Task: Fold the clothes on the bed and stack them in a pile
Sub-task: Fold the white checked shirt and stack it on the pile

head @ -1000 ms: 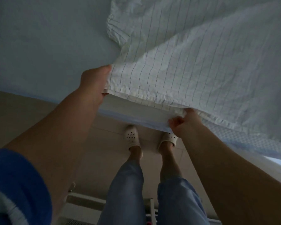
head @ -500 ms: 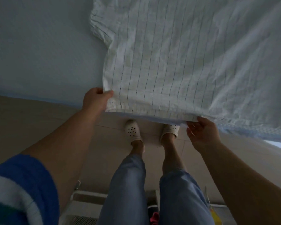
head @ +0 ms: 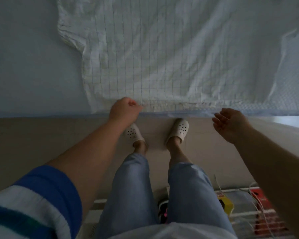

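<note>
Head view: A white, thin-striped cotton shirt (head: 145, 54) now lies spread flat on the pale blue bed (head: 28, 66), its hem running along the bed's near edge. Half a second earlier the same garment was held stretched by that hem between both hands; a second ago it hung lifted and billowing above the mattress. The cloth has since settled, wrinkled but open, with one short sleeve bunched toward the bed's left side.

The left hand (head: 124, 111) is curled at the hem, thumb and fingers apparently pinching the fabric's edge just at the bed's near edge. The right hand (head: 231, 123) has let go: its fingers are loosely spread, palm turned inward, hovering just off the bed's near edge and clear of the cloth.

The laying-out appears done, and the folding proper has not begun; the shirt's right half still rides up in a soft ridge on the bed, which may want smoothing first.

The shirt lies wholly beyond both hands, farther onto the bed, with the left hand at its hem's left portion and the right hand near the hem's right end. Below the bed's edge, a person's white perforated clogs (head: 179, 129) stand on the beige floor (head: 41, 135).
</note>
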